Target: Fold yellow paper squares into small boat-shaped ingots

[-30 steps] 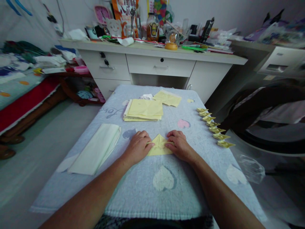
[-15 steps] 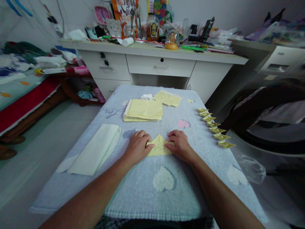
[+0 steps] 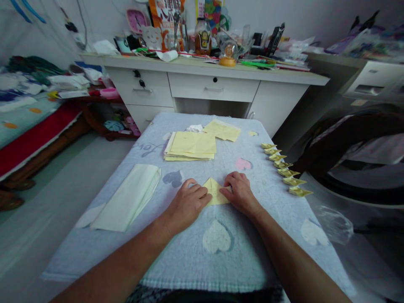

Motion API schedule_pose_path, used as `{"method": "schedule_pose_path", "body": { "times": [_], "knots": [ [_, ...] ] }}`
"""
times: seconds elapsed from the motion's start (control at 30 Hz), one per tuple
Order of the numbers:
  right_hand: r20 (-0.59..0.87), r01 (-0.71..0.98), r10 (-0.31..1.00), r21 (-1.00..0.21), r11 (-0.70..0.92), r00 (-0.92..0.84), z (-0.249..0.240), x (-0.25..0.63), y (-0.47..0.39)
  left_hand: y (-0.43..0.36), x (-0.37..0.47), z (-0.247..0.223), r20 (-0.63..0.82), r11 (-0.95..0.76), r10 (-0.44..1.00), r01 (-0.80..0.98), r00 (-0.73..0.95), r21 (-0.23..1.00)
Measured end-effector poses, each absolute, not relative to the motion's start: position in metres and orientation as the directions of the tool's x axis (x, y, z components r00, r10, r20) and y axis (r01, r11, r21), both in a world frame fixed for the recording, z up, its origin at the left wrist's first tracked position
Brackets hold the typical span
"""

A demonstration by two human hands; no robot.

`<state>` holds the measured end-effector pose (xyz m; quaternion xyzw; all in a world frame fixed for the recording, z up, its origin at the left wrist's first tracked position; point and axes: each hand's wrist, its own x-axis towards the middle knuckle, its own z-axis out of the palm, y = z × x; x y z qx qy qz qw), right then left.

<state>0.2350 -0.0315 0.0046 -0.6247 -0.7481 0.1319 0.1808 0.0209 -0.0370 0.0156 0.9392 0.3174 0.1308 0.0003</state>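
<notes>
Head view, only camera. Folded yellow sheet (image 3: 216,194) lies on the heart-print cloth (image 3: 176,265), near-middle of the table, peak pointing far, straight edge near. Both hands are on it.

Left hand (image 3: 188,205): fingers close together, tips over the left part of the sheet, covering that corner. Can't tell whether the thumb is under or beside them, so can't call it a pinch. Right hand (image 3: 239,190): thumb on top of the right end, other fingers curled on the far side; reads as clamped on that end.

Handling, my judgement: very light, thin, takes a crease easily, some stiffness where layers double up. Not slippery; would tear or wrinkle if pulled hard. Best hold is the two side ends, thumb on top, fingers behind; keep off the peak, probably the weakest bit.

Around it: yellow paper stack (image 3: 193,144) far and slightly left, loose yellow sheets (image 3: 224,130) beyond it to the right, crumpled white tissue (image 3: 195,128) beside them. Folded white paper (image 3: 126,198) to the left. Row of boat-shaped paper folds (image 3: 293,181) along the right edge.

Diff vs half a second ago: left hand is shifted right and laid over the sheet; then, its thumb sat on the left end, which was visible. Right hand roughly unchanged. Stack and row unchanged.
</notes>
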Motion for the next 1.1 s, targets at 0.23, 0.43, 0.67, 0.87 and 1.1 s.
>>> {"method": "schedule_pose_path", "body": {
  "times": [0.23, 0.43, 0.67, 0.87, 1.1],
  "knots": [
    [0.178, 0.896, 0.920, -0.224, 0.383, -0.349, 0.019, 0.222, -0.043, -0.049, 0.030, 0.019, 0.168, -0.782, 0.612, 0.623, 0.773, -0.020],
    [0.147, 0.896, 0.923, -0.225, 0.382, -0.357, 0.015, 0.208, -0.047, -0.056, 0.035, 0.015, 0.120, -0.744, 0.652, 0.662, 0.748, -0.085],
    [0.130, 0.933, 0.950, -0.192, 0.304, -0.283, 0.011, 0.204, -0.048, -0.068, 0.033, 0.022, 0.029, -0.689, 0.711, 0.704, 0.703, -0.175],
    [0.105, 0.941, 0.963, -0.211, 0.264, -0.246, 0.013, 0.202, -0.047, -0.073, 0.011, 0.022, -0.019, -0.647, 0.750, 0.727, 0.661, -0.228],
    [0.076, 0.952, 0.977, -0.219, 0.213, -0.201, 0.016, 0.196, -0.046, -0.068, 0.002, 0.026, 0.002, -0.624, 0.774, 0.764, 0.633, -0.162]
  ]
}}
